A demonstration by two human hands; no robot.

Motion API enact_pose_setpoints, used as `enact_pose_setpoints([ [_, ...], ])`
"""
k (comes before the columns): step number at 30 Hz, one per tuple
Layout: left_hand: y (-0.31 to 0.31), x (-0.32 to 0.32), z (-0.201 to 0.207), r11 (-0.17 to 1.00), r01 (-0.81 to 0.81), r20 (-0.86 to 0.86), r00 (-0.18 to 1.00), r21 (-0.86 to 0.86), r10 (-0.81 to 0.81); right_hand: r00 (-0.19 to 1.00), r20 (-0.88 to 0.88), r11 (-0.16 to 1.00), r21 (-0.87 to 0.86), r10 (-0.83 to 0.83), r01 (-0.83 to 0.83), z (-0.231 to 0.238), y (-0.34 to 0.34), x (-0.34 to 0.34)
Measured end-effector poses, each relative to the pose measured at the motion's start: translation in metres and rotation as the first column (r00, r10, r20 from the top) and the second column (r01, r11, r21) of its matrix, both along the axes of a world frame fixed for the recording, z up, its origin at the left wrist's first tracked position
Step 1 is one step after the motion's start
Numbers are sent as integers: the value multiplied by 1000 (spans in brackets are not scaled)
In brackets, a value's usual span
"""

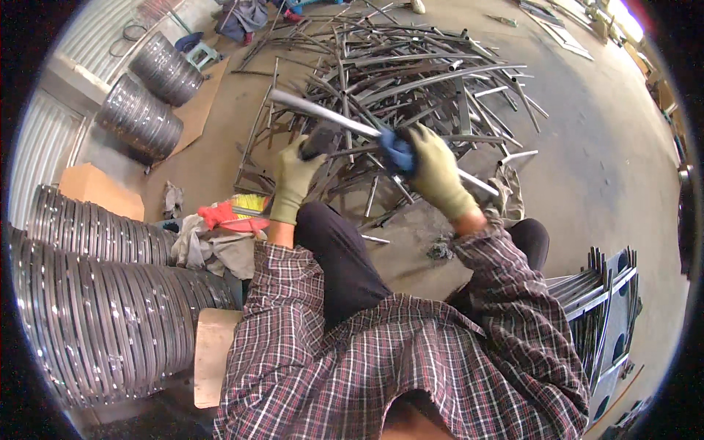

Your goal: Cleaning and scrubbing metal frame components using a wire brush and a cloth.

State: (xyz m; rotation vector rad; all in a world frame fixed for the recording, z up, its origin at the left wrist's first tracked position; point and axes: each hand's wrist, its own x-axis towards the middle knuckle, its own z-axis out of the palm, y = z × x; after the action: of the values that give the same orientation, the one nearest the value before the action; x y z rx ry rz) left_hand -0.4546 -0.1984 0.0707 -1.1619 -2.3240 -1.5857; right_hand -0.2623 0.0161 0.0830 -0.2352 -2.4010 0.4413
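My right hand, in a pale yellow-green work glove, is closed on a blue cloth. The cloth is wrapped round a metal tube, which slants across in front of me from upper left to lower right. My left hand is gloved the same way and raised just below the tube's left part, apart from it. Its dark finger area is smeared by motion, so I cannot make out the fingers or anything in them. Beyond both hands lies a large pile of dark and bare metal tubes, many of them bent.
Stacks of dark metal rings stand at the left, with more ring bundles farther back. Cloths and an orange-yellow piece lie by my left knee. A metal rack stands at the right. Another person is at the far left.
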Motion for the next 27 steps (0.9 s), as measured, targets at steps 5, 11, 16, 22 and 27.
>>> enact_pose_setpoints([
  [5,-19,-11,-15,972,-230,-211,953,-46,216,992,119,981,-186,-29,51,-54,56,46],
  [11,29,40,29,996,22,-132,991,-91,-34,984,-179,988,156,26,2,65,-41,-31],
  [16,3,13,7,998,11,-60,998,-65,-15,1000,-10,996,91,-23,24,-26,18,5],
  [22,-46,-43,-36,999,-9,82,997,45,5,982,131,982,-112,-137,152,-117,98,114],
  [27,-14,-8,-13,999,16,79,997,-43,-12,998,-51,997,64,40,-37,-33,9,28],
])
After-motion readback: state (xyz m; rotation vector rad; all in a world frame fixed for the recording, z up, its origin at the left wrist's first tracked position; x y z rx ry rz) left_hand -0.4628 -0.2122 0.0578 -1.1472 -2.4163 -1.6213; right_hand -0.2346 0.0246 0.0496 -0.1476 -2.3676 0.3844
